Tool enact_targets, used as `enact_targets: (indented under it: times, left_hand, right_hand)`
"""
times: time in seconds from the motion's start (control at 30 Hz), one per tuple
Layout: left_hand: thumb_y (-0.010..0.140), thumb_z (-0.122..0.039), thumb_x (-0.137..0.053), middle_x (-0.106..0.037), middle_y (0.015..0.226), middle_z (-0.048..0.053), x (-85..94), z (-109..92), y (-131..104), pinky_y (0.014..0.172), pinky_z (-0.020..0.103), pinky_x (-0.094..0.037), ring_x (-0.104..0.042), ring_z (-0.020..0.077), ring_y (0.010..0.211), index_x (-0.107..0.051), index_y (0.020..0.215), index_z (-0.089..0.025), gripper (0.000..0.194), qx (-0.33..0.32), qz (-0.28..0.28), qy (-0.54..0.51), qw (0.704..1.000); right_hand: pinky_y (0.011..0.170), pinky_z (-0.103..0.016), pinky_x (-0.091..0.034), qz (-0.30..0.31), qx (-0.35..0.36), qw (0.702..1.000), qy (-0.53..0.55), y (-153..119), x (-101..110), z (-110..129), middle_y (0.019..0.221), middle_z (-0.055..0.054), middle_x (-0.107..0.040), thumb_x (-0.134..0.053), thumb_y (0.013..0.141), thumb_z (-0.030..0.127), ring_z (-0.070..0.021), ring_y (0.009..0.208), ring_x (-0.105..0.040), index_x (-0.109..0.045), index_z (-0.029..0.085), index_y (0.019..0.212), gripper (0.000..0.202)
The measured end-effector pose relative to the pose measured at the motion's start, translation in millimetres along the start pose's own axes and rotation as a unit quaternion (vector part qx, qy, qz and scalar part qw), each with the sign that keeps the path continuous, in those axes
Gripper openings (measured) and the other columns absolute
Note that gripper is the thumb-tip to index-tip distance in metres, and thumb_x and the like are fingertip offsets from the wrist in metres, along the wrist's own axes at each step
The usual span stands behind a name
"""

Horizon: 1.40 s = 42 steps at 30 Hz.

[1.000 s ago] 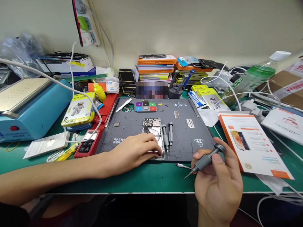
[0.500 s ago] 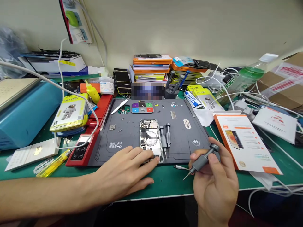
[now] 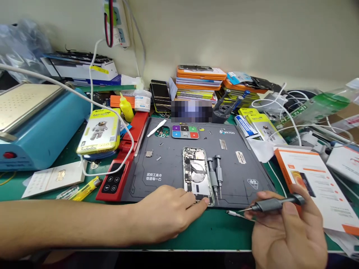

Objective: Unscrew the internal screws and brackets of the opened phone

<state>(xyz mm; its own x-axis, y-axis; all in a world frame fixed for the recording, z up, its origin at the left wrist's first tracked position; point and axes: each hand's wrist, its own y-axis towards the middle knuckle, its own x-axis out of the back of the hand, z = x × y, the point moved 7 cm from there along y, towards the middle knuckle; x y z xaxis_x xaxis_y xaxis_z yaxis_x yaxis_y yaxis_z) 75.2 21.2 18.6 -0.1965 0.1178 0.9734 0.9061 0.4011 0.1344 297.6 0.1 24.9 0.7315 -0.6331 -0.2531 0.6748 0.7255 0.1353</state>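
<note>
An opened phone (image 3: 198,170) with its inner parts showing lies on the dark mat (image 3: 174,168). My left hand (image 3: 171,211) rests over its lower end, a finger touching the bottom right corner; the fingers are partly spread and hold nothing visible. At the right, off the mat's front edge, my right hand (image 3: 291,231) holds a grey screwdriver (image 3: 272,204), its tip pointing left. Two more grey screwdrivers (image 3: 219,172) lie on the mat just right of the phone. A white cable plug (image 3: 232,213) lies between my hands.
A red device (image 3: 113,179) and yellow battery boxes (image 3: 99,129) stand left. A coloured tray (image 3: 185,131) and small parts lie on the mat. Stacked boxes (image 3: 200,80) and a tool holder (image 3: 221,112) stand behind; a white-orange box (image 3: 311,183) and bottle (image 3: 316,108) are right.
The view has shifted, so the bench appears further right. My right hand has turned the screwdriver nearer to level. My left hand's fingers have drawn closer together over the phone's lower end.
</note>
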Motion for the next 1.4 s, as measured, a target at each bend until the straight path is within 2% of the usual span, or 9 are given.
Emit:
enact_targets:
  times: [0.13,0.23,0.37,0.6,0.7,0.87,1.07,1.23,1.4]
  left_hand:
    - [0.099,-0.014,-0.058,-0.074,0.096,0.005,1.1,3,0,0.057,0.039,-0.051,-0.073,0.0232,0.079,-0.044,0.153,-0.008,0.057,-0.006,-0.005,-0.018,1.000]
    - [0.101,-0.016,-0.058,-0.076,0.098,0.006,2.3,4,0,0.058,0.039,-0.052,-0.074,0.0235,0.081,-0.043,0.153,-0.009,0.055,-0.003,-0.007,-0.017,1.000]
    - [0.106,-0.018,-0.053,-0.077,0.102,0.006,4.0,3,-1,0.060,0.041,-0.054,-0.074,0.0240,0.083,-0.040,0.153,-0.009,0.049,-0.007,-0.022,-0.012,1.000]
    - [0.110,-0.016,-0.050,-0.073,0.092,0.005,0.9,1,-1,0.051,0.041,-0.049,-0.070,0.0244,0.073,-0.052,0.135,-0.010,0.026,-0.015,-0.058,-0.004,0.998]
    - [0.109,-0.015,-0.052,-0.074,0.092,0.005,-0.8,1,-1,0.053,0.040,-0.048,-0.070,0.0238,0.074,-0.054,0.132,-0.011,0.023,-0.016,-0.069,0.004,0.997]
    - [0.110,-0.017,-0.051,-0.074,0.089,0.003,4.2,2,-2,0.054,0.041,-0.048,-0.070,0.0233,0.072,-0.050,0.142,-0.012,0.032,-0.003,-0.082,0.018,0.996]
    - [0.109,-0.015,-0.052,-0.071,0.081,-0.001,7.8,8,-2,0.052,0.039,-0.045,-0.069,0.0223,0.068,-0.050,0.151,-0.015,0.043,0.020,-0.076,0.045,0.996]
    - [0.108,-0.014,-0.051,-0.071,0.079,-0.002,6.4,10,-2,0.052,0.038,-0.047,-0.069,0.0216,0.065,-0.055,0.147,-0.015,0.039,0.018,-0.089,0.027,0.995]
    - [0.114,-0.029,-0.043,-0.070,0.073,-0.001,9.5,8,-1,0.050,0.034,-0.046,-0.068,0.0212,0.061,-0.061,0.138,-0.015,0.033,0.022,-0.106,0.031,0.994]
  right_hand:
    - [0.064,-0.032,-0.070,0.064,0.029,0.992,-0.102,-16,-27,6,0.099,-0.005,-0.084,-0.074,0.098,0.038,-0.0195,0.073,-0.080,-0.064,0.026,0.141,0.046]
    - [0.077,-0.033,-0.072,0.133,0.087,0.972,-0.174,-28,-53,11,0.111,-0.006,-0.084,-0.072,0.101,0.037,-0.0193,0.082,-0.083,-0.064,0.027,0.141,0.042]
    - [0.083,-0.032,-0.072,0.245,0.098,0.941,-0.209,-36,-84,0,0.123,-0.006,-0.082,-0.068,0.104,0.033,-0.0200,0.089,-0.085,-0.068,0.029,0.130,0.026]
    - [0.096,-0.034,-0.068,0.320,0.177,0.891,-0.268,-44,-100,-4,0.129,-0.004,-0.081,-0.062,0.106,0.025,-0.0218,0.114,-0.080,-0.070,0.031,0.130,0.026]
    - [0.094,-0.032,-0.068,0.334,0.180,0.881,-0.282,-45,-102,-3,0.128,-0.002,-0.081,-0.061,0.106,0.024,-0.0203,0.112,-0.081,-0.070,0.033,0.130,0.027]
    - [0.097,-0.038,-0.067,0.286,0.141,0.917,-0.242,-42,-91,-3,0.128,-0.005,-0.080,-0.062,0.106,0.027,-0.0213,0.105,-0.082,-0.069,0.031,0.129,0.024]
    - [0.072,-0.034,-0.069,0.146,0.072,0.981,-0.110,-29,-62,1,0.110,-0.006,-0.083,-0.065,0.106,0.035,-0.0186,0.079,-0.082,-0.059,0.029,0.138,0.034]
    - [0.058,-0.031,-0.064,0.119,-0.029,0.992,-0.030,-25,-47,-12,0.095,-0.005,-0.080,-0.065,0.104,0.039,-0.0175,0.065,-0.075,-0.060,0.028,0.137,0.035]
    - [0.053,-0.024,-0.058,0.115,-0.051,0.992,-0.026,-24,-41,-17,0.090,-0.002,-0.075,-0.081,0.093,0.036,-0.0149,0.068,-0.066,-0.061,0.029,0.140,0.052]
